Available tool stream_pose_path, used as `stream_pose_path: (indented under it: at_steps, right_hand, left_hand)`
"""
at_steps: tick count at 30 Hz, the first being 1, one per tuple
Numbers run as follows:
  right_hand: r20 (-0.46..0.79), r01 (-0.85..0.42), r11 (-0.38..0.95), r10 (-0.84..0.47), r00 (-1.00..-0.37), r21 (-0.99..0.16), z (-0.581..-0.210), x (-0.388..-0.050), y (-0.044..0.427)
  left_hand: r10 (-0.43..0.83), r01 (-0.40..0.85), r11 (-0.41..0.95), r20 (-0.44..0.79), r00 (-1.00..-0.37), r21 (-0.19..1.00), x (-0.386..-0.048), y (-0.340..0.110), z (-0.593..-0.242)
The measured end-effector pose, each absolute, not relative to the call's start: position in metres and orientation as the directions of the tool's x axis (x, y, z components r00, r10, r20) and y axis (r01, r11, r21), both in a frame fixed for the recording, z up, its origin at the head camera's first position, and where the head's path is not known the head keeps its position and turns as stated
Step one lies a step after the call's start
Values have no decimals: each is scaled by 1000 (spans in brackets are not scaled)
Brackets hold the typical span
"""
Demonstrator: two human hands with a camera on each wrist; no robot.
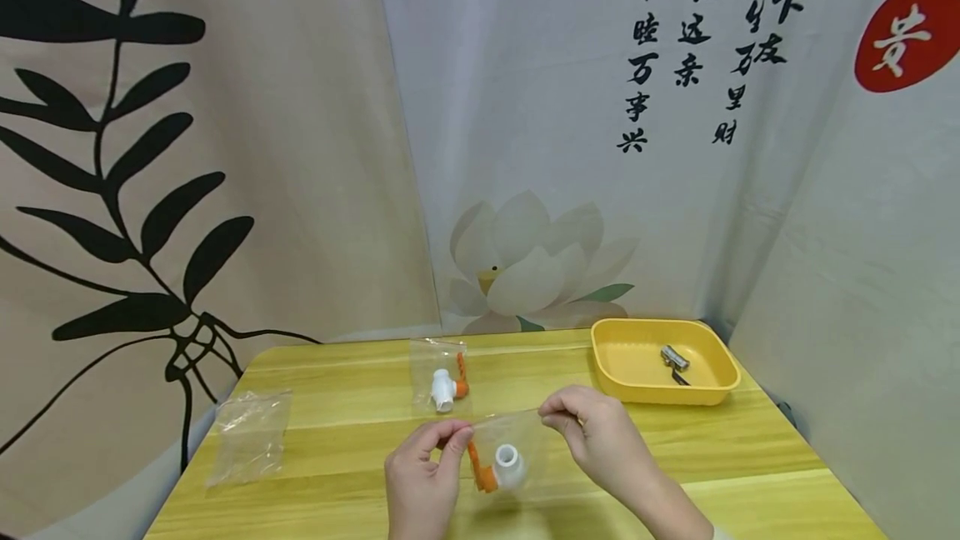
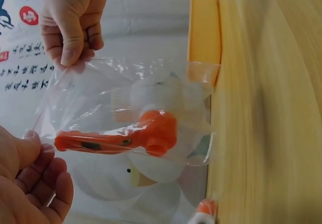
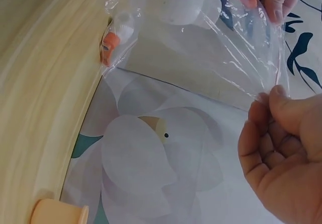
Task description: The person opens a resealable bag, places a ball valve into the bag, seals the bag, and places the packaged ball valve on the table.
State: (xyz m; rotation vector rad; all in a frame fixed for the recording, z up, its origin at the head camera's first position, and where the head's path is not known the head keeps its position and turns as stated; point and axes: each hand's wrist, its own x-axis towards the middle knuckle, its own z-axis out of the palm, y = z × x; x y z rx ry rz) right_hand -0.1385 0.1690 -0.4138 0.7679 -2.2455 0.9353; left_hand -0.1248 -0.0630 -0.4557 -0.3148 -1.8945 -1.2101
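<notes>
A clear plastic bag (image 1: 534,448) hangs between my two hands above the table. Inside it lies a white plastic valve (image 1: 509,467) with an orange handle (image 2: 105,141). My left hand (image 1: 429,473) pinches the bag's upper left corner between thumb and forefinger. At the opposite upper corner, my right hand (image 1: 596,438) pinches the film the same way, as the right wrist view also shows. Behind the hands, a second bagged white valve (image 1: 443,391) with an orange handle (image 1: 461,375) rests on the table.
An empty-looking clear bag (image 1: 251,438) lies flat at the table's left. At the back right stands a yellow tray (image 1: 622,390) holding a small metal cylinder (image 1: 674,357) and a dark piece (image 1: 680,378). A printed curtain (image 1: 315,148) hangs behind the wooden table (image 1: 337,407).
</notes>
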Motion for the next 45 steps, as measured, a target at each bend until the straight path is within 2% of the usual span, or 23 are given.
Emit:
stream_pose_path:
  at_steps: [8,15,20,25,28,30,34,37,40,45]
  right_hand:
    - [662,-656,590,-254,-705,-472,-422,-138,172]
    - [658,-642,597,-239,-714,-480,-424,-138,173]
    - [587,-601,598,-253,-769,-530,-421,-135,176]
    - [523,-591,580,-306,-796,-560,-419,-130,172]
    - [548,-633,600,-353,-759,-489,-419,-127,163]
    - [591,-675,609,-382,-710,-418,-419,-127,156]
    - [691,-759,588,-425,-585,-280,-417,-132,142]
    - [730,-800,545,-436,-526,-251,-417,-135,136]
    - [747,-818,511,-429,-508,-264,-417,-137,132]
    - [752,-818,496,-409,-517,-292,-419,-137,131]
  left_hand:
    - [-175,593,541,770,-614,596,-127,-62,-455]
    - [-166,568,541,741,-651,620,-126,-59,-451]
    - [-148,562,537,727,-671,629,-124,-57,-448]
    - [-82,593,594,774,-627,543,-124,-55,-448]
    - [-35,607,647,813,-582,462,-125,-54,-448]
    - [-16,609,666,824,-566,431,-125,-53,-448]
    - [0,626,663,837,-547,409,-124,-52,-447]
    - [2,642,647,841,-540,411,-123,-51,-447]
    - [8,648,644,843,-537,406,-122,-51,-447]
    - [4,654,634,844,-537,413,-121,-49,-447]
